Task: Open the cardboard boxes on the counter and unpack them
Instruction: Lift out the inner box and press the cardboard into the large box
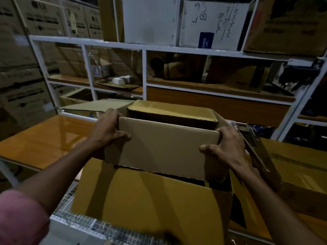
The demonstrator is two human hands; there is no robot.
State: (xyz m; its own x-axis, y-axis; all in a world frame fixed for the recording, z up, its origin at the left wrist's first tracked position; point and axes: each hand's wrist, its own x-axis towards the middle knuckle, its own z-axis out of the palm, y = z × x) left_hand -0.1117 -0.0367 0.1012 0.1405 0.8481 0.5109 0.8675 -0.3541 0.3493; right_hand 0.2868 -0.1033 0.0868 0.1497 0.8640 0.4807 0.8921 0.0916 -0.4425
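A plain brown inner box [168, 147] stands partly raised out of a larger open cardboard box [150, 197] in front of me. My left hand [109, 128] grips the inner box's upper left corner, thumb on its near face. My right hand [228, 147] grips its upper right corner the same way. Behind it, inside the large box, the top of a second brown box [173, 112] shows. The large box's flaps are folded outward, one to the back left [93, 105] and one to the right [256, 152].
The orange wooden counter [44, 138] spreads to the left. A white shelf frame [145, 71] holding more cartons rises just behind the box. Another brown carton [297, 167] lies at the right. Stacked cartons [21, 76] fill the far left. Wire mesh [79, 221] sits under the large box.
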